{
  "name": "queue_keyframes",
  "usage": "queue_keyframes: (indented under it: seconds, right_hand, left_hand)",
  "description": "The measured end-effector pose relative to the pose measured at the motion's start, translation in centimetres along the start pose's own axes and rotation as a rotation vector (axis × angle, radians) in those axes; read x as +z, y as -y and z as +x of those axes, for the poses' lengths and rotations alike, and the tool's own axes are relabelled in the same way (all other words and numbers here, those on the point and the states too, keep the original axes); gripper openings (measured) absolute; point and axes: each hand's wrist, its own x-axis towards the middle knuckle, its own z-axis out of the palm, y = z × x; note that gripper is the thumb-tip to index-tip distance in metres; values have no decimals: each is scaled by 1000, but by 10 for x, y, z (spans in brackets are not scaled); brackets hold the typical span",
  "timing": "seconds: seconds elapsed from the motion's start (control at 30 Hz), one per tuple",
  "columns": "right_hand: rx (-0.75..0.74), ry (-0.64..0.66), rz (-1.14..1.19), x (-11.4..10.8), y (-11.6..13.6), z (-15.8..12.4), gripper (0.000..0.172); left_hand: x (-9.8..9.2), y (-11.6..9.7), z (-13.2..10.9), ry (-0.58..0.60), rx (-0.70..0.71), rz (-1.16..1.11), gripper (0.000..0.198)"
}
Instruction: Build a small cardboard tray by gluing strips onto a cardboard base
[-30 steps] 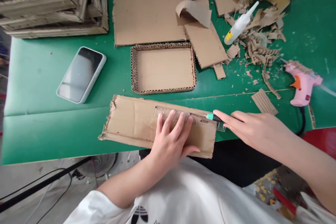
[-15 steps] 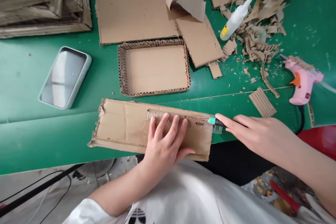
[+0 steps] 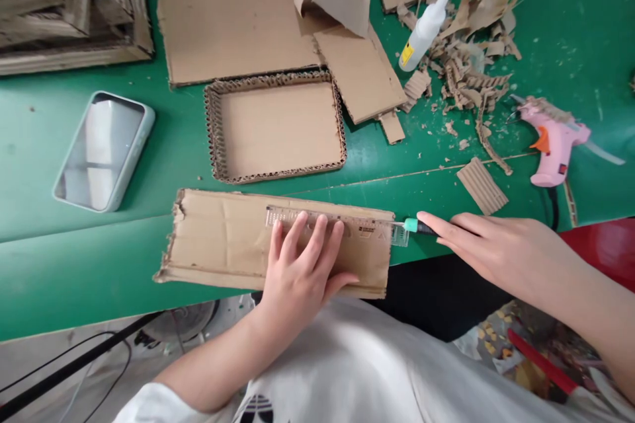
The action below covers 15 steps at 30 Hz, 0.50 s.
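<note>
A long piece of brown cardboard (image 3: 213,231) lies along the near table edge. Across its right part rests a clear plastic ruler (image 3: 372,227), which sticks out past the cardboard's right end. My left hand (image 3: 300,271) is spread flat, with fingertips pressing on the ruler and the palm over the cardboard. In my right hand (image 3: 501,248) is a craft knife (image 3: 413,225) with a green collar and dark handle. Its thin blade points left, at the ruler's upper edge near the cardboard's right end. Whether the tip touches the cardboard I cannot tell.
Behind the cardboard sits a shallow cardboard tray (image 3: 278,125). A phone (image 3: 105,152) lies left. Toward the back are cardboard sheets (image 3: 238,13), a white glue bottle (image 3: 424,33) and cardboard scraps (image 3: 466,76). A pink glue gun (image 3: 553,139) lies right, and stacked cardboard frames (image 3: 74,13) stand far left.
The knife has slid right along the ruler, from over the cardboard to its right end. My left hand stays on the ruler. The whole view has shifted slightly.
</note>
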Motion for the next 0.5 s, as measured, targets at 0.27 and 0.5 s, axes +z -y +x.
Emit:
queue_keyframes:
  seconds: [0.27,0.5]
  right_hand:
    - [30,-23,0,0,-4,-13,59]
    - [36,-18,2,-4,-7,-20,52]
  left_hand:
    - [1,0,-2,0,-1,-2,63]
    - [2,-1,-3,-2,-13,-24,66]
